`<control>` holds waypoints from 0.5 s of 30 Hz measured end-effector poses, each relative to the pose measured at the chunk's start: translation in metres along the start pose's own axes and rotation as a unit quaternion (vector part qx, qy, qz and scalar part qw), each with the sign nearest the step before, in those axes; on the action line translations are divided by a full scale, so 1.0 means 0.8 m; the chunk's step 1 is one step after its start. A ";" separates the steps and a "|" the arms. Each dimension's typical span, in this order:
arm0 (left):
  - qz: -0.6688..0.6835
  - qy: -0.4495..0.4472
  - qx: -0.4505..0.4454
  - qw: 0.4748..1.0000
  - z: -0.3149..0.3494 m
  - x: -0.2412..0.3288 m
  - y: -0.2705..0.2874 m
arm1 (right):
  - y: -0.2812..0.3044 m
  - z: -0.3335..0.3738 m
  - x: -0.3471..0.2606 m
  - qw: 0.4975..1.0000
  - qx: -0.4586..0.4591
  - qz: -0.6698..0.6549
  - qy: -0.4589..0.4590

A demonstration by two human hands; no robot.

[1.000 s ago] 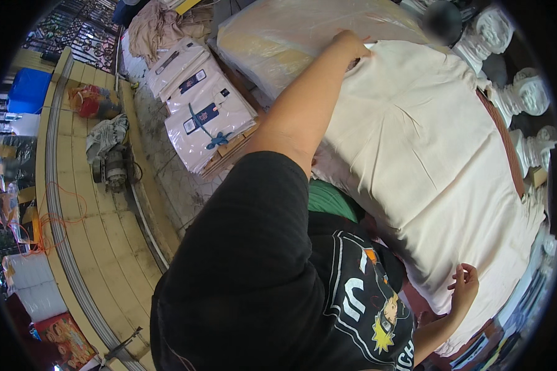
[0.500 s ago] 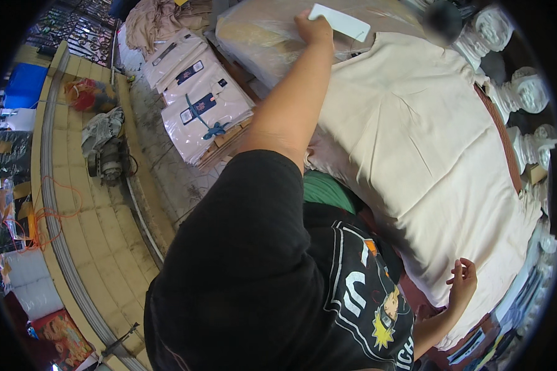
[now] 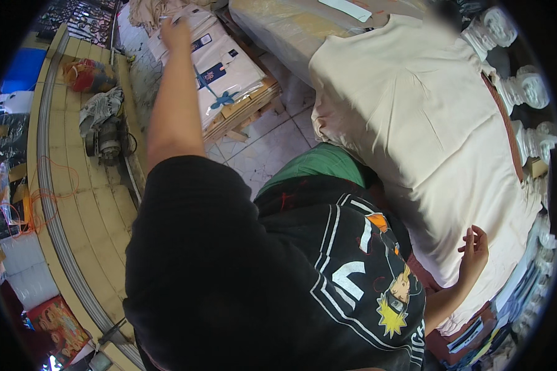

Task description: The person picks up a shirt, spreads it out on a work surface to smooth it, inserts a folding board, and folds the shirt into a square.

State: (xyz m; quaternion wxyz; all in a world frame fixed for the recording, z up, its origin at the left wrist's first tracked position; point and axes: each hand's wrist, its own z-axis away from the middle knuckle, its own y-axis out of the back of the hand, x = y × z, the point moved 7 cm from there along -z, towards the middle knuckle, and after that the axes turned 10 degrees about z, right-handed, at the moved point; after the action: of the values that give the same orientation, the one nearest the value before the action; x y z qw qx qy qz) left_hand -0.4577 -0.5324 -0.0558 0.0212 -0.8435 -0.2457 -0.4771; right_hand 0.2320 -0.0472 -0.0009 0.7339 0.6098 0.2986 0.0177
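Note:
My left hand reaches to the far left, over a stack of folded pale garments in clear plastic. Its fingers are bent round a small dark thing too unclear to name. A blue strap lies across the stack, by the dark tags. My right hand hovers at the lower right, fingers loosely curled and apart, holding nothing. Beneath it spreads a cream garment, laid out with a few creases. Beyond its far edge a white flat card lies on a plastic-wrapped bundle.
Wooden boards support the garment stack. White balusters line the right side. A yellow-tiled ledge runs along the left, with a small motor beside it. Orange cord hangs at far left.
My left hand has let go of the white card on the wrapped bundle and swung left to the garment stack. My right hand has risen slightly in view.

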 end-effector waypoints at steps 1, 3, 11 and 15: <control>-0.017 0.099 -0.029 0.995 0.003 -0.067 0.040 | 0.000 -0.002 -0.009 1.000 0.003 0.006 0.008; -0.083 0.282 -0.061 0.954 0.021 -0.205 0.124 | -0.011 -0.004 -0.021 0.999 -0.009 -0.012 0.029; 0.026 0.542 0.051 0.838 0.218 -0.345 0.225 | -0.016 0.025 -0.090 0.998 -0.015 0.002 0.056; 0.172 0.513 -0.013 0.841 0.236 -0.284 0.161 | -0.019 0.038 -0.110 0.998 -0.009 0.029 0.053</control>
State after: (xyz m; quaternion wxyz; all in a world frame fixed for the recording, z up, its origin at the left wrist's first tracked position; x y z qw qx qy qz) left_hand -0.3477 -0.6838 -0.3179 0.2151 -0.5069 -0.0446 -0.8335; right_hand 0.1685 -0.1121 0.0245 0.7219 0.6094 0.3194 0.0742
